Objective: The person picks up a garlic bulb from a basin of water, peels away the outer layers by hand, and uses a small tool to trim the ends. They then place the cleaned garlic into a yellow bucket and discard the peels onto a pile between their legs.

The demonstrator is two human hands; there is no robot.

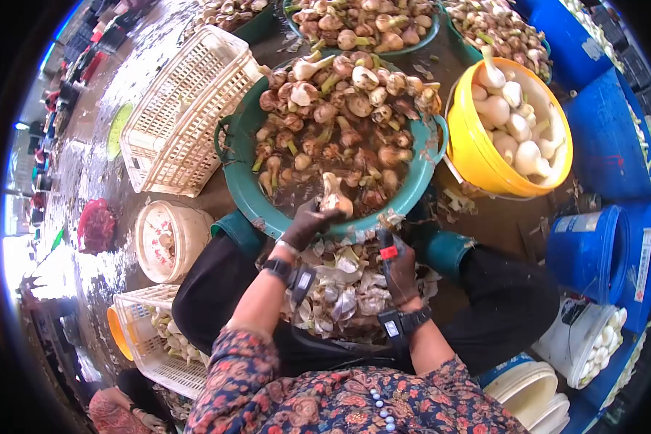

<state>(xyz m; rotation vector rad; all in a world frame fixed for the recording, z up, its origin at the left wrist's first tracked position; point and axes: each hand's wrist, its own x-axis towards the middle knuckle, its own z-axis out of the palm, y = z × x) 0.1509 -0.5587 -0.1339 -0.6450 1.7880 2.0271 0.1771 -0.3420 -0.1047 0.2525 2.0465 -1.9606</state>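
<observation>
My left hand point(312, 223), in a dark glove, is closed around a garlic bulb point(335, 197) at the near rim of a green tub point(231, 184). Many brownish bulbs lie in the tub's murky water. To the right, my right hand point(400, 269), also gloved, is closed, with a red band or handle showing at its fingers; the item itself is mostly hidden. Below and between both hands lies a pile of pale garlic peelings point(343, 289).
A yellow bucket point(466, 155) of peeled bulbs stands right of the tub. White crates point(177, 119) are at left, near a lidded white bucket point(168, 242). Blue buckets point(582, 253) stand at right. Part of another person point(116, 411) shows at bottom left.
</observation>
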